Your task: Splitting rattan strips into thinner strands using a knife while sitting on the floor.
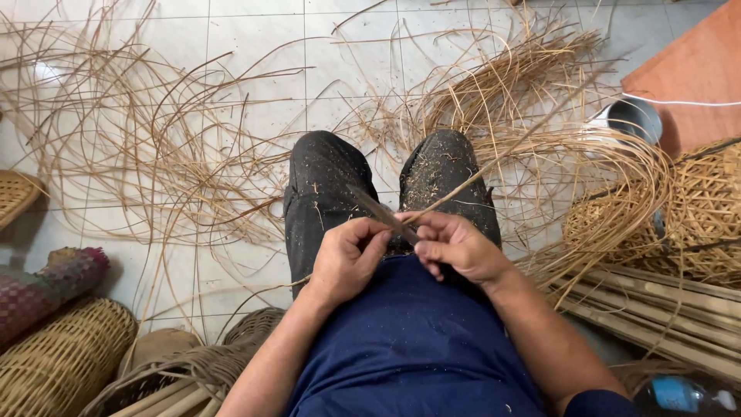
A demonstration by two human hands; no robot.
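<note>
I sit with my knees in dark dusty trousers over a tiled floor. My left hand grips a dark knife blade that points up and to the left. My right hand pinches a long thin cane strip right at the blade; the strip runs up and to the right. Both hands meet over my lap, just above my blue shirt.
Loose cane strips litter the floor left and right. Woven baskets stand at lower left and at right. Cut bamboo slats lie by my right arm. A metal cup and an orange board sit upper right.
</note>
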